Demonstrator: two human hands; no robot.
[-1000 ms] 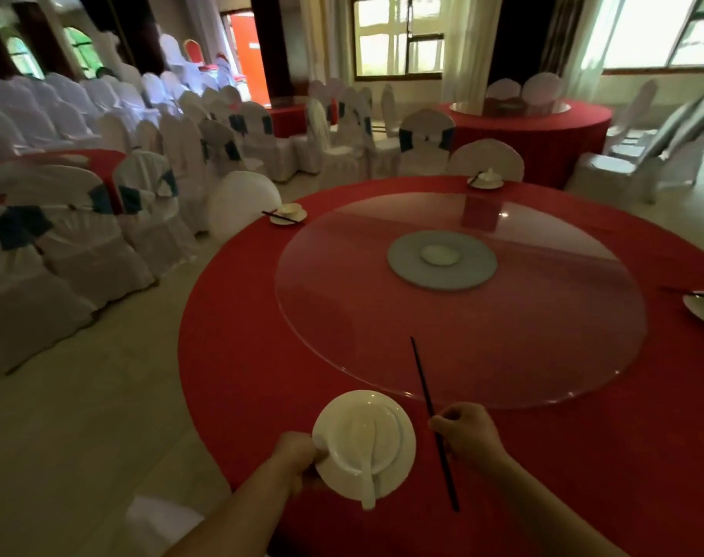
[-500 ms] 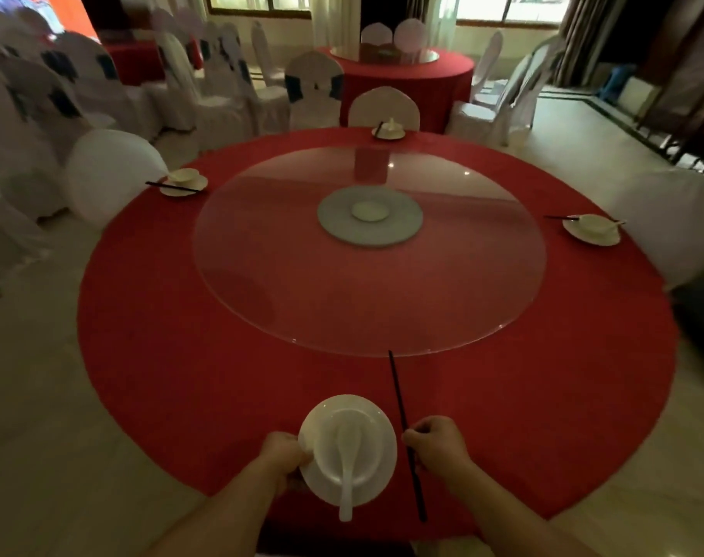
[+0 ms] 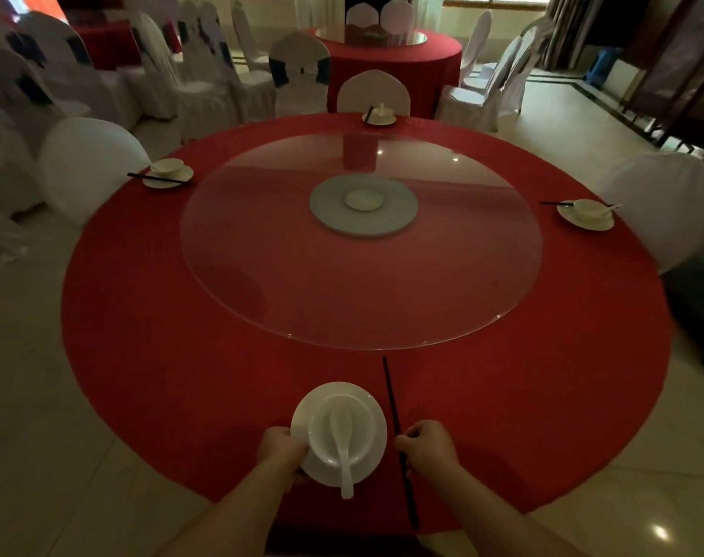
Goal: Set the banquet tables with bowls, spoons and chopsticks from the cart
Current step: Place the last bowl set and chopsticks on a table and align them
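My left hand (image 3: 281, 448) grips the left rim of a white plate (image 3: 376, 416) at the near edge of the round red table (image 3: 181, 355). On the plate sits a white bowl (image 3: 322, 426) with a white spoon (image 3: 343, 446) lying in it, handle toward me. My right hand (image 3: 428, 444) is closed around dark chopsticks (image 3: 390, 396) that point away from me, just right of the plate. Three other settings of plate, bowl and chopsticks stand at the left (image 3: 166, 172), the far side (image 3: 379, 115) and the right (image 3: 586, 213).
A glass turntable (image 3: 262, 243) with a grey hub (image 3: 362, 205) covers the table's middle. White-covered chairs stand at the left (image 3: 89, 162), far side (image 3: 372, 90) and right (image 3: 664, 203). Another red table (image 3: 394, 62) and rows of chairs fill the back.
My view has swung to the right and now faces the table head on. Both hands hold the same things and have come closer to the table's near edge.
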